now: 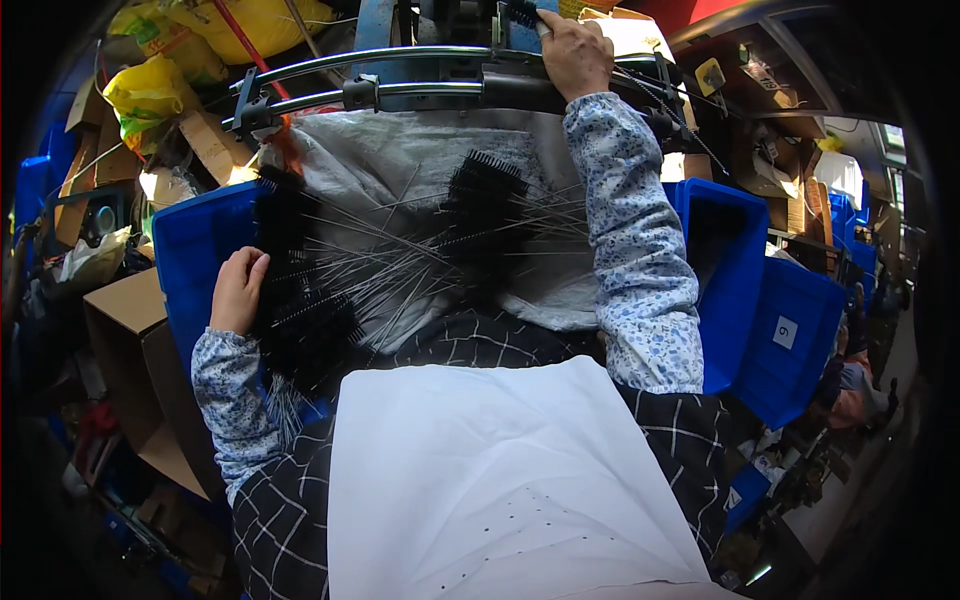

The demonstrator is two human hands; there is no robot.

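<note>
My right hand (578,55) reaches up to the machine, its fingers closed by a small black bristle brush (520,12) that seems to be in their grip. Low on the left, my left hand (238,290) has its fingers curled against a pile of black bristle brushes (305,325) with thin wire stems; which brush they hold is hard to make out. More brushes (485,215) lie in the middle, their wires crossing over a pale cloth (350,150). Past my right hand a thin twisted wire (690,130) slants down to the right.
The machine's metal rails (420,88) cross the far side. Blue bins (195,235) stand left and right, with another blue bin (790,340) farther right. An open cardboard box (130,305) is at the left; yellow bags (145,95) lie behind it.
</note>
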